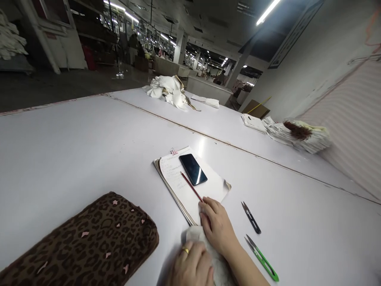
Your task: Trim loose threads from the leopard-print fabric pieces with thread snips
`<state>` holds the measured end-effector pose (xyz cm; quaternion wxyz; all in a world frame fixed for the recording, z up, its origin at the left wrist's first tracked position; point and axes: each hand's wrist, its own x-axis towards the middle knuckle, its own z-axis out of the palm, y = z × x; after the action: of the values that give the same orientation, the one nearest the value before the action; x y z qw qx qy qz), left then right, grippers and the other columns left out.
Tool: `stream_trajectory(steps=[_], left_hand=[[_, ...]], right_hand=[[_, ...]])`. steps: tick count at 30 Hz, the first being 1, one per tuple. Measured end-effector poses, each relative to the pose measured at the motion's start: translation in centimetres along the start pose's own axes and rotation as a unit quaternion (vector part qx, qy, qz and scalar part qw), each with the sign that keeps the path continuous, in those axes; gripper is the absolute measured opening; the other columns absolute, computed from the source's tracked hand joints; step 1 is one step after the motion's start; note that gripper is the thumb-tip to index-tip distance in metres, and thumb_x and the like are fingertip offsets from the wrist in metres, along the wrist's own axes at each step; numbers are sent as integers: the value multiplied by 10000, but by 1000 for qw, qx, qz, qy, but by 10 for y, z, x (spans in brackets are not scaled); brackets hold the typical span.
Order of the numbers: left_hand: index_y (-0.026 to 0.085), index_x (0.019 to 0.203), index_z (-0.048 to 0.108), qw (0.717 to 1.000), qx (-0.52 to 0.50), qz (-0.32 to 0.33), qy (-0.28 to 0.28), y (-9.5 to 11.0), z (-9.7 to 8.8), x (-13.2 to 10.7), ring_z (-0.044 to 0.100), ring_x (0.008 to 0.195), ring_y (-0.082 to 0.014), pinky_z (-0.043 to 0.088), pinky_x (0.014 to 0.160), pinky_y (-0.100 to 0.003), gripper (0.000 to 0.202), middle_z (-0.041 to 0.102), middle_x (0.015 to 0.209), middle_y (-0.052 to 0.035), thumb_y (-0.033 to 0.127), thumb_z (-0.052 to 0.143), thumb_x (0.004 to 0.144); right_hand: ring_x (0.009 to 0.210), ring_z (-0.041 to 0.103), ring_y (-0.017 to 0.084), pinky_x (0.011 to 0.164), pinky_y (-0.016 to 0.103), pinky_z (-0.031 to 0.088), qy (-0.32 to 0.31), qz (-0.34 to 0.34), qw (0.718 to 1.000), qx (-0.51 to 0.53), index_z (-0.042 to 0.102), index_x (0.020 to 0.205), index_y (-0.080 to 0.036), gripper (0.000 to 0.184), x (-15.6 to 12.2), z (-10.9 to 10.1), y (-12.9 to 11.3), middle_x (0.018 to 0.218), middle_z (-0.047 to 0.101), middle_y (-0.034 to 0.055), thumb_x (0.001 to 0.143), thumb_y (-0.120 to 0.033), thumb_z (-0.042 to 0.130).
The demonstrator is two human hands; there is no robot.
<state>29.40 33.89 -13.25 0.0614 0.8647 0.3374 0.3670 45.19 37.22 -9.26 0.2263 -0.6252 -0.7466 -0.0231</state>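
Note:
My left hand (192, 264), with a gold ring on one finger, is curled over a crumpled pale grey cloth (195, 233) at the bottom of the view. Its fingertips are partly hidden. Beyond it, my right hand (217, 226) rests palm down across the cloth and the near edge of a clipped stack of papers (212, 165), fingers loosely bent. A dark red pencil (192, 186) lies on the papers, its near end at my right fingertips. Above the pencil lies a black smartphone (193, 169). A pink binder clip (174, 151) sits at the papers' far edge.
Black thread snips (251, 217) and green thread snips (262, 258) lie to the right. A brown leopard-print fabric piece (98, 242) covers the table's lower left. White cloth (169, 89) is heaped at the far side, with stacked fabric (300, 135) by the right wall.

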Motion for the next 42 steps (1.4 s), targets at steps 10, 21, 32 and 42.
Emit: stream_trajectory(steps=[10,21,32,42], left_hand=[[139,1245,517,991,117,9,-69,-19,-6,5,361,1310,-296,240,1061,-522,518,503,1364,-113,366,532,780],[138,1287,486,990,104,5,-91,-19,-4,3,342,1323,-299,283,1046,-516,569,464,1402,-112,374,540,773],[172,1324,468,990,93,-23,-103,-17,-5,3,258,1354,-378,326,1033,-534,651,423,1434,-77,393,586,723],[129,1308,486,990,109,-7,-95,-18,-3,2,252,1344,-406,281,1029,-565,686,448,1399,-125,500,553,735]], right_hand=[[863,569,283,691,414,507,-102,-163,962,-196,447,1319,-138,481,37,-14,-6,1093,593,168,856,-21,387],[1081,507,291,922,459,427,-114,-381,885,-243,549,1126,-101,259,62,-5,8,1171,576,191,916,-74,400],[876,591,236,735,373,493,36,-59,997,45,532,1119,-186,248,49,10,-13,1013,613,103,936,-162,367],[419,495,124,428,226,385,14,247,825,508,435,801,-225,290,59,34,-36,557,617,-23,909,-475,532]])
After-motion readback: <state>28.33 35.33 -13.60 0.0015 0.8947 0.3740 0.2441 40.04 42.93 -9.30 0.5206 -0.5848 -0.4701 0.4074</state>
